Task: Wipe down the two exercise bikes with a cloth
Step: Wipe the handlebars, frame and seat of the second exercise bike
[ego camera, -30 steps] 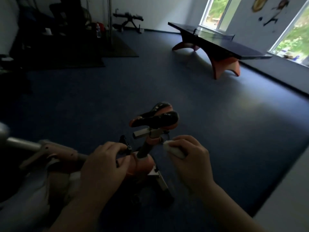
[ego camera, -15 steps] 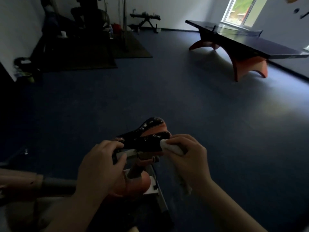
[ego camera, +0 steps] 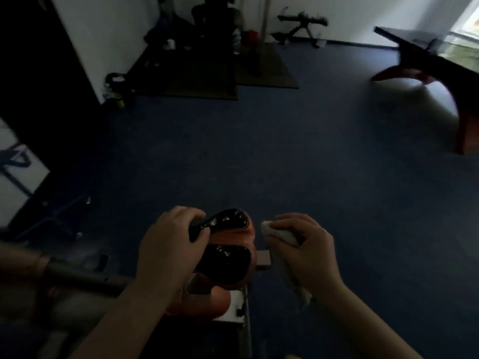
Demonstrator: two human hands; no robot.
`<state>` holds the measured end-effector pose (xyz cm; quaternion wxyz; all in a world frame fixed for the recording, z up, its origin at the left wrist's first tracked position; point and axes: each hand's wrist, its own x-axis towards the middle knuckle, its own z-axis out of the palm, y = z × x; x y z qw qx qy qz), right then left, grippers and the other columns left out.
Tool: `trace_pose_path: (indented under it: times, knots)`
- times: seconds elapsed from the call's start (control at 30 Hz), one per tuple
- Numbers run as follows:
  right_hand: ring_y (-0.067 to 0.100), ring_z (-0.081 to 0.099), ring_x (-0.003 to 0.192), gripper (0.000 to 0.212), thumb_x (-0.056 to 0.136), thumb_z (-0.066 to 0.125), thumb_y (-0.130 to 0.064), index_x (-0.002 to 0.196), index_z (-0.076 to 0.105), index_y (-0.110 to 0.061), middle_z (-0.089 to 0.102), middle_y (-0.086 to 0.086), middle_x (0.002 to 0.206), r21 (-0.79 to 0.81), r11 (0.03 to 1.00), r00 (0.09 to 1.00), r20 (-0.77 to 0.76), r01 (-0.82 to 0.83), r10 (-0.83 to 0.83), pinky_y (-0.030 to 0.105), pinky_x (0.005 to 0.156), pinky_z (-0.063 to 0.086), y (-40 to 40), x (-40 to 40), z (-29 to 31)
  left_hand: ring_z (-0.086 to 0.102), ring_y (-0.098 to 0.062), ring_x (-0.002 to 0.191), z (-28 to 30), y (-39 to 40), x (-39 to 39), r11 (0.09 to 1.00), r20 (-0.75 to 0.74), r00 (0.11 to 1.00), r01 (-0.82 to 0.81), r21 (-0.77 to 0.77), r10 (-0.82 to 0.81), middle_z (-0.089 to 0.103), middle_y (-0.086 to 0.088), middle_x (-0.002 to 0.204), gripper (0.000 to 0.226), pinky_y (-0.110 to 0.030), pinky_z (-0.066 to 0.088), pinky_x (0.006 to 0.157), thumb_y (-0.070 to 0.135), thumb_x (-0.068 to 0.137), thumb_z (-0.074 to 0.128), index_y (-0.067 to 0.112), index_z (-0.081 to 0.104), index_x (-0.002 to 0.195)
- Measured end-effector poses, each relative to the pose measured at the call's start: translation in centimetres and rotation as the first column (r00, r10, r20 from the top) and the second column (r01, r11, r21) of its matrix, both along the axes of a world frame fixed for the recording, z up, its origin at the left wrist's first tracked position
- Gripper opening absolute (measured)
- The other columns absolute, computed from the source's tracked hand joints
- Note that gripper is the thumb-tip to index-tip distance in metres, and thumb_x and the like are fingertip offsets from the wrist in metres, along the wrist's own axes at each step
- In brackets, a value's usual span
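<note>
Your left hand (ego camera: 171, 244) grips the nose of the glossy black, orange-sided bike saddle (ego camera: 225, 257), probably slick but rigid, while your right hand (ego camera: 303, 250) pinches the soft white cloth (ego camera: 276, 233) (bunched, limp) just beside it, above the blue floor (ego camera: 285, 164).

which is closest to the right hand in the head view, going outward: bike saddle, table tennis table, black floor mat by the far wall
From the right hand, which holds the cloth:
1. Bike saddle, just to its left, gripped by the left hand.
2. Table tennis table, far right.
3. Black floor mat, far left by the back wall.
</note>
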<state>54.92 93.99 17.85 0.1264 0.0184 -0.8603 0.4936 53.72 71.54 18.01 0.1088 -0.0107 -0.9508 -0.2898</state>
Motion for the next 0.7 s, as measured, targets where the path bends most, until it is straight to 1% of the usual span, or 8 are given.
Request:
trace_pose_path:
  times: [0.1, 0.2, 0.37, 0.47, 0.53, 0.57, 0.63, 0.7]
  knots:
    - [-0.003, 0.061, 0.091, 0.016, 0.070, 0.081, -0.018, 0.084, 0.074, -0.024, 0.064, -0.017, 0.096, 0.031, 0.979, 0.979, 0.028, -0.200, 0.200, 0.010, 0.073, 0.050, 2.2, -3.2, -0.4, 0.057, -0.009, 0.095, -0.8, 2.3, 0.7, 0.977, 0.018, 0.977, -0.213, 0.025, 0.212, 0.059, 0.013, 0.103, 0.024, -0.033, 0.050, 0.082, 0.031, 0.081, 0.066, 0.027, 0.063, 0.105]
    - [-0.004, 0.061, 0.091, 0.017, 0.072, 0.079, -0.017, 0.082, 0.072, -0.029, 0.065, -0.017, 0.094, 0.080, 0.921, 0.925, 0.022, -0.381, 0.380, 0.006, 0.075, 0.047, 3.8, -5.9, -0.1, 0.057, -0.012, 0.099, -1.6, 4.8, 2.5, 0.910, 0.088, 0.913, -0.406, 0.087, 0.399, 0.060, 0.009, 0.107, 0.026, -0.031, 0.049, 0.084, 0.027, 0.081, 0.067, 0.023, 0.063, 0.107]
    - [-0.004, 0.061, 0.088, 0.014, 0.075, 0.078, -0.022, 0.082, 0.070, -0.031, 0.065, -0.016, 0.092, 0.084, 0.879, 0.882, 0.014, -0.470, 0.470, 0.010, 0.073, 0.049, 5.1, -9.1, -0.6, 0.057, -0.010, 0.094, -2.1, 7.8, 5.4, 0.797, 0.168, 0.822, -0.569, 0.206, 0.544, 0.057, 0.006, 0.110, 0.035, -0.029, 0.049, 0.082, 0.025, 0.078, 0.070, 0.024, 0.059, 0.112]
    - [-0.003, 0.062, 0.083, 0.013, 0.076, 0.078, -0.022, 0.083, 0.068, -0.029, 0.066, -0.016, 0.087, 0.088, 0.840, 0.845, 0.050, -0.535, 0.533, 0.011, 0.068, 0.050, 4.5, -9.8, -1.9, 0.049, -0.011, 0.114, -3.6, 9.7, 5.7, 0.665, 0.323, 0.781, -0.625, 0.410, 0.535, 0.049, 0.003, 0.127, 0.067, -0.036, 0.046, 0.096, 0.034, 0.068, 0.078, 0.026, 0.047, 0.127]
    - [-0.002, 0.062, 0.083, 0.013, 0.077, 0.077, -0.020, 0.083, 0.068, -0.027, 0.066, -0.016, 0.086, 0.132, 0.792, 0.802, 0.053, -0.597, 0.596, 0.010, 0.067, 0.049, 3.8, -10.2, -2.8, 0.037, -0.019, 0.129, -5.0, 11.0, 4.9, 0.583, 0.376, 0.746, -0.665, 0.466, 0.550, 0.038, -0.004, 0.141, 0.099, -0.042, 0.036, 0.108, 0.044, 0.055, 0.082, 0.022, 0.034, 0.139]
    - [-0.002, 0.062, 0.084, 0.012, 0.078, 0.076, -0.017, 0.084, 0.068, -0.023, 0.066, -0.015, 0.086, 0.177, 0.755, 0.771, 0.045, -0.632, 0.635, 0.011, 0.068, 0.049, 3.4, -10.4, -3.2, 0.032, -0.023, 0.133, -5.5, 11.6, 4.4, 0.546, 0.398, 0.725, -0.687, 0.480, 0.562, 0.032, -0.008, 0.145, 0.109, -0.039, 0.030, 0.111, 0.043, 0.052, 0.085, 0.019, 0.029, 0.142]
    - [0.001, 0.061, 0.087, 0.011, 0.078, 0.074, -0.011, 0.085, 0.069, -0.018, 0.068, -0.010, 0.090, 0.289, 0.655, 0.680, -0.016, -0.698, 0.733, 0.016, 0.073, 0.050, 2.8, -11.2, -4.0, 0.028, -0.024, 0.136, -6.2, 12.4, 3.3, 0.453, 0.436, 0.691, -0.714, 0.534, 0.576, 0.027, -0.010, 0.148, 0.114, -0.031, 0.026, 0.107, 0.029, 0.054, 0.089, 0.015, 0.023, 0.145]
    - [0.001, 0.058, 0.095, 0.015, 0.075, 0.073, -0.012, 0.090, 0.071, -0.016, 0.070, -0.003, 0.101, 0.405, 0.538, 0.559, -0.075, -0.739, 0.825, 0.021, 0.079, 0.052, 2.4, -12.5, -4.5, 0.030, -0.023, 0.135, -6.7, 13.2, 2.1, 0.376, 0.443, 0.656, -0.733, 0.567, 0.611, 0.029, -0.009, 0.147, 0.116, -0.029, 0.027, 0.105, 0.024, 0.050, 0.091, 0.013, 0.023, 0.144]
